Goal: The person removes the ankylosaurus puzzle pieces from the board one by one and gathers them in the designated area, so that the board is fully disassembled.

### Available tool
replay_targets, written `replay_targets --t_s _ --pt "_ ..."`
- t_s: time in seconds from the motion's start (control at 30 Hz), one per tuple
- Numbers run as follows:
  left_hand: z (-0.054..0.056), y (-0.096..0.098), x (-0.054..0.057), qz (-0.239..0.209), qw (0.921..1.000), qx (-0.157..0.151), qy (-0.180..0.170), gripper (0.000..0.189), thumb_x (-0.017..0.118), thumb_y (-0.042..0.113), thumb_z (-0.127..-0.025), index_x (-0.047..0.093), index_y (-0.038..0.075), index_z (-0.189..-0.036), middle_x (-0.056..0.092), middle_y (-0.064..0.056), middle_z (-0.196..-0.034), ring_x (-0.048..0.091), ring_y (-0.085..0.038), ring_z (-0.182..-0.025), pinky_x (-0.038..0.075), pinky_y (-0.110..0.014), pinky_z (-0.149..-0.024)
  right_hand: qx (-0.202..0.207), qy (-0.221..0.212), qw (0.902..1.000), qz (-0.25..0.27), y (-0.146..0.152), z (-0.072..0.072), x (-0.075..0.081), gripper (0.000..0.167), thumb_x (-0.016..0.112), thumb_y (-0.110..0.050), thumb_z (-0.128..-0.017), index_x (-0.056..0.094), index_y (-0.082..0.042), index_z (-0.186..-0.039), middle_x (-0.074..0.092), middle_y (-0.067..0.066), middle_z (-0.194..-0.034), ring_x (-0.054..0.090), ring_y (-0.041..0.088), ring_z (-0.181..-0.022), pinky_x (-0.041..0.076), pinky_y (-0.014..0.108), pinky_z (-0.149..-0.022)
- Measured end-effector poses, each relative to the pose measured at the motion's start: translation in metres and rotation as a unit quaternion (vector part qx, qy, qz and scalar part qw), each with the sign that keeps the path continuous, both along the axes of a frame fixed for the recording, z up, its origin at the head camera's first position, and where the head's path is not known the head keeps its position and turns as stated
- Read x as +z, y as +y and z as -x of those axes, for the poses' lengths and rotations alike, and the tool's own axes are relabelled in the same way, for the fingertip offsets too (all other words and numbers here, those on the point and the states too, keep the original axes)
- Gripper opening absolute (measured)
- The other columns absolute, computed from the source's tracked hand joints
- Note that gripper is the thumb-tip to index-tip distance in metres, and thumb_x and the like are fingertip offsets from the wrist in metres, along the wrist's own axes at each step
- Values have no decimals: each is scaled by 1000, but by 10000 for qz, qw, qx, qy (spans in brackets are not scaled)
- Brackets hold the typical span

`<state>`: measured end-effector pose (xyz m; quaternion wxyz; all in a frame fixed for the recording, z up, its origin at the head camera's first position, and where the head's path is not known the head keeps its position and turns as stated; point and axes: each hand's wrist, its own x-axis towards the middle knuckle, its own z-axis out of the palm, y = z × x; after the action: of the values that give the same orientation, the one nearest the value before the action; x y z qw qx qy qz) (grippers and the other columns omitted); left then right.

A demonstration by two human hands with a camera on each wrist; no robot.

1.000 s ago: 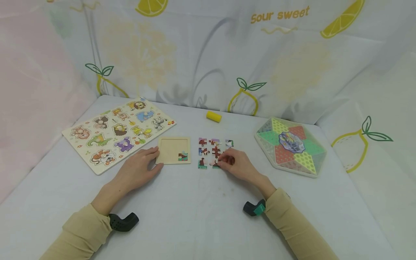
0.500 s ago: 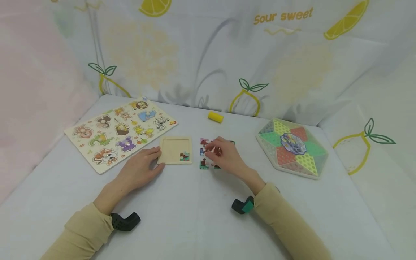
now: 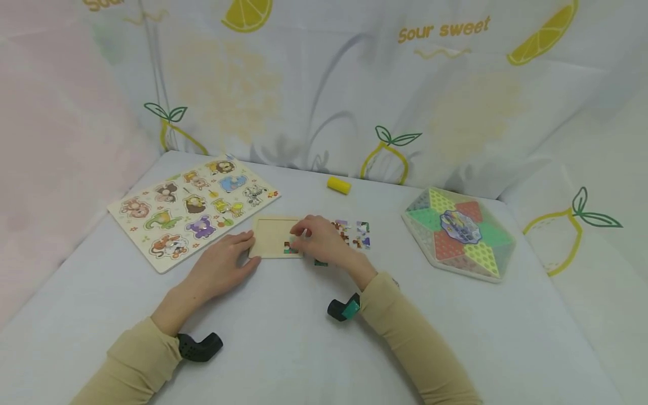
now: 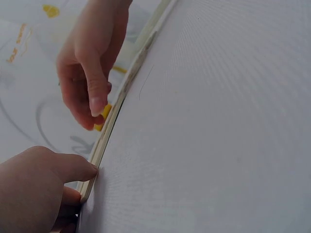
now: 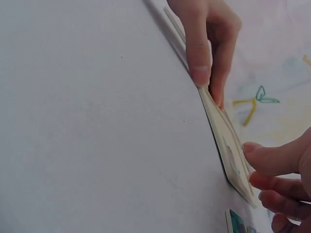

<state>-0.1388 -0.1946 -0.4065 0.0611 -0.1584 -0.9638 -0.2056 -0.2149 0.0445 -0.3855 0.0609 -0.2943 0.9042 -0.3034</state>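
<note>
A small square wooden puzzle tray [image 3: 268,239] lies on the white table, with a puzzle piece [image 3: 288,248] in its lower right corner. My left hand [image 3: 223,261] holds the tray's left edge, its thumb [image 4: 80,167] at the near side. Over the tray's right part hovers my right hand [image 3: 324,242], thumb and forefinger bent toward each other near that piece. I cannot tell whether a piece sits between them. Just right of the tray, several loose puzzle pieces [image 3: 363,228] lie face up, some hidden under the right hand.
A large animal peg board [image 3: 194,211] lies at the back left. Behind the loose pieces is a yellow cylinder [image 3: 338,185]. A hexagonal game box [image 3: 460,233] with coloured triangles lies on the right. A printed cloth [image 3: 283,84] hangs behind the table.
My right hand has moved left from the loose pieces to above the tray's right side. The left hand stays at the tray's left edge. The head view has shifted slightly.
</note>
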Motion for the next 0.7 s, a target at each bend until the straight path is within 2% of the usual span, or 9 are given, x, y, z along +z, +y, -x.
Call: replay_targets --t_s 0.3,0.7 --pt "1 1 3 18 10000 -3 27 53 67 26 -95 58 -8 -134 54 -22 -144 51 -42 -131 42 -56 -109 88 -100 9998 -160 -5 -4 -3 32 81 -25 -86 73 -9 -112 65 2 -103 54 15 -87 46 24 -75" --pt "0 0 1 28 10000 2 -20 52 66 26 -95 58 -8 -134 53 -22 -144 50 -43 -132 40 -57 -110 221 -58 9994 -268 -7 -6 -5 33 79 -23 -88 71 -8 -117 65 4 -106 54 15 -85 45 22 -74"
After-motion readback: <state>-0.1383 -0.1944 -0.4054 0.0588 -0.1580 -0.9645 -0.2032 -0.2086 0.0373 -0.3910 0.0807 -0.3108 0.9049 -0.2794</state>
